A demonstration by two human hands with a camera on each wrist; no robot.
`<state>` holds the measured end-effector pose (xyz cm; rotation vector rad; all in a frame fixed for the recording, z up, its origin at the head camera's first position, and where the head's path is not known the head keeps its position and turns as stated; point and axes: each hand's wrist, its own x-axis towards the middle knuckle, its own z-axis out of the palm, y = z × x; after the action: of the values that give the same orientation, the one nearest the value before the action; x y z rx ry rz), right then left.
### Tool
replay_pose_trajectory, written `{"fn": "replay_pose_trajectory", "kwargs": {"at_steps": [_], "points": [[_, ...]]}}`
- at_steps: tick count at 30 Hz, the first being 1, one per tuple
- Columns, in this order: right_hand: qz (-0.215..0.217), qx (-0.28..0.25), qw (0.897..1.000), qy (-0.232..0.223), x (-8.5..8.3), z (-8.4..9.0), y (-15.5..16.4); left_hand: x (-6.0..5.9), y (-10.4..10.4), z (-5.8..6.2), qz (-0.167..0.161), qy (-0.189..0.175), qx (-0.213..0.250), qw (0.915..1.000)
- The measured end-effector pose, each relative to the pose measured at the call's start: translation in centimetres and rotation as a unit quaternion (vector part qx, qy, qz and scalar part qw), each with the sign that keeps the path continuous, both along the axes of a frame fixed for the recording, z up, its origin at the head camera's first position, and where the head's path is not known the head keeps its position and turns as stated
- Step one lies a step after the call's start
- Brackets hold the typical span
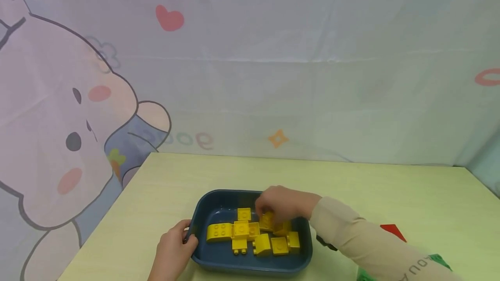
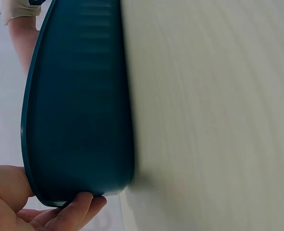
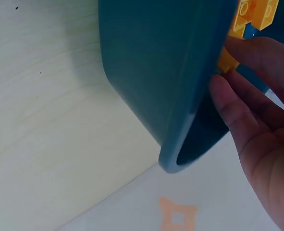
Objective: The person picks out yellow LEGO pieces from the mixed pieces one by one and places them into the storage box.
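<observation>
A dark blue plastic tray (image 1: 250,267) stands on the table with several yellow building blocks (image 1: 219,231) lying in it. Some blocks have studs up, others show their hollow undersides. At the tray's left end my left hand (image 1: 172,248) grips the rim, thumb over the edge and fingers against the outer wall. My right hand (image 1: 286,203) reaches over the back right of the tray. Its thumb and fingers pinch a yellow block (image 3: 227,60), partly hidden behind the rim in the right wrist view. More yellow blocks lie close under this hand.
Right of the tray, a red piece (image 1: 393,231) and green pieces (image 1: 365,275) lie on the pale wooden table (image 1: 336,177), partly covered by the right sleeve (image 1: 359,233). A printed cloth (image 1: 250,77) hangs behind the table's far edge.
</observation>
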<state>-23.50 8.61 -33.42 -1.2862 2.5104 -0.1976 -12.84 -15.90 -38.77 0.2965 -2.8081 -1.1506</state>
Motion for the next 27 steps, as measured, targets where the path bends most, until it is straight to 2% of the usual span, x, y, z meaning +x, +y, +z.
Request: {"fn": "replay_pose_trajectory", "kwargs": {"at_steps": [8, 14, 21, 27], "points": [[-0.003, -0.018, 1.0, 0.021, -0.1, 1.1, 1.2, -0.1, 0.0, -0.1, 0.002, -0.004, 0.003, 1.0], [0.012, -0.067, 0.997, 0.043, -0.3, 2.8, 3.9, -0.3, 0.1, 0.1, -0.001, -0.008, 0.004, 1.0], [-0.05, -0.12, 0.99, 0.054, -0.2, 4.0, 9.1, -0.6, -0.3, 0.0, -0.002, -0.024, -0.001, 0.9997], [-0.097, -0.117, 0.985, 0.08, 1.5, 4.3, 13.5, -0.8, -0.6, -0.2, 0.0, -0.027, -0.001, 0.9996]]}}
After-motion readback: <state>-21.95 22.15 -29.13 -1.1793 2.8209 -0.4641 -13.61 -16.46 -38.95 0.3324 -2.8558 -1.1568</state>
